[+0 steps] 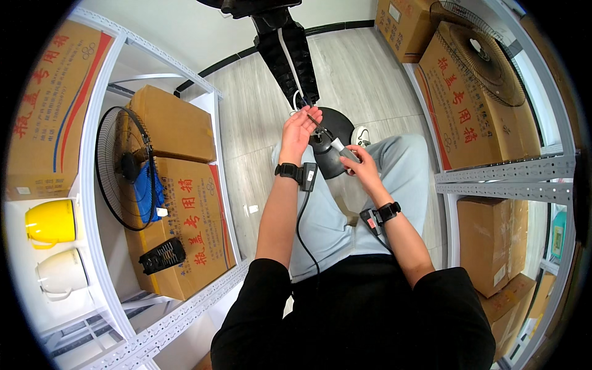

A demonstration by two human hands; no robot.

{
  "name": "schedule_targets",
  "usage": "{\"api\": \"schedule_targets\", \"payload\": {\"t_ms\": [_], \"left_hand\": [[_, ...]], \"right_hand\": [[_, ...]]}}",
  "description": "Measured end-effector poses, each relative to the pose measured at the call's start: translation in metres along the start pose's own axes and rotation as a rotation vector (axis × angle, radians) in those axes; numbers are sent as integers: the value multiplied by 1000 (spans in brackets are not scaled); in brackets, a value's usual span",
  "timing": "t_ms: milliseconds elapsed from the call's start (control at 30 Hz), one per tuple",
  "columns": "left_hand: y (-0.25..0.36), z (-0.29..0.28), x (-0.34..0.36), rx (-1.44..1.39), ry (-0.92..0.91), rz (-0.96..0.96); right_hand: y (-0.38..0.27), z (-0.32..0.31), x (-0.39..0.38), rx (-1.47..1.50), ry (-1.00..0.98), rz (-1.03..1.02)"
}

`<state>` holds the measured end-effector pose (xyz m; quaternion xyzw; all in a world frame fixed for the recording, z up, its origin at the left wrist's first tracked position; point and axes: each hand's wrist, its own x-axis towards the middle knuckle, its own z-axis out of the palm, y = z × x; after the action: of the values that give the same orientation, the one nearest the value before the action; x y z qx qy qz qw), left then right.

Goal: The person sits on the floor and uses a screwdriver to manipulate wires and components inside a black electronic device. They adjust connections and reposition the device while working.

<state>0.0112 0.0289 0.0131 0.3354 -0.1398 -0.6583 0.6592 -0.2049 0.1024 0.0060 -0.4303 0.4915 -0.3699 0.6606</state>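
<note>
My right hand [360, 163] is closed on a grey-and-white handled screwdriver [343, 150] angled toward my left hand. My left hand [298, 132] is palm up with fingers apart and slightly curled, beside the screwdriver's thin shaft; anything tiny in it is too small to make out. Just beyond stands a black upright column [271, 58] with a white cable [283, 49] running along it. Under my hands, between my legs, lies a round black base [327, 167] with a small fitting at its middle, partly hidden. Both wrists carry strapped black devices with cables.
Metal shelving [105, 302] on the left holds cardboard boxes [169, 123], a fan grille [114, 172], yellow and white pots [49, 219] and a small black part [161, 256]. Right shelving [505, 172] holds more boxes [490, 240] and another grille [487, 55]. My shoe [361, 137] rests on the floor.
</note>
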Motion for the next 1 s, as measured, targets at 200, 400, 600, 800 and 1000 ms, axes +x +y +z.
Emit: {"api": "schedule_targets", "payload": {"t_ms": [200,400,600,800,1000], "left_hand": [[0,-5,1,44,-6,-23],[0,-15,4,152,87,-70],[1,-13,0,139,140,46],[7,-5,-6,187,72,67],[4,-8,-2,165,67,41]], "right_hand": [[-5,-10,-4,198,-42,40],[-14,-10,-6,245,-42,43],[-11,-11,-5,245,-24,70],[-6,-14,-4,274,-14,96],[-3,-18,-3,302,-18,85]]}}
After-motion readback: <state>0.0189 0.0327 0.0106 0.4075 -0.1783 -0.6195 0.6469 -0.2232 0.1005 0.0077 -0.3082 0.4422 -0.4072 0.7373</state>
